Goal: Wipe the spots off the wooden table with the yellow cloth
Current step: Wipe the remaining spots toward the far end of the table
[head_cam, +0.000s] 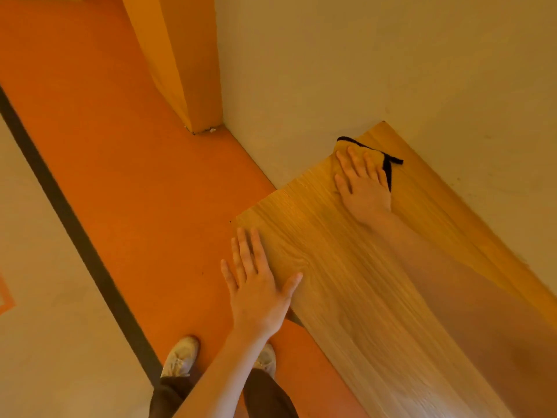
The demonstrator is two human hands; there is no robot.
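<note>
cloth (340, 152) on table (346, 282) (far corner)

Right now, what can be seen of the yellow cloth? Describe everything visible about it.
The yellow cloth has a black trim along its edge and looks soft. It lies flat on the wooden table near the far corner by the wall. The right hand presses on it with straight, spread fingers and covers most of it, so only the far edge and trim show. The trim ends in a loose tail by the little finger.
</note>
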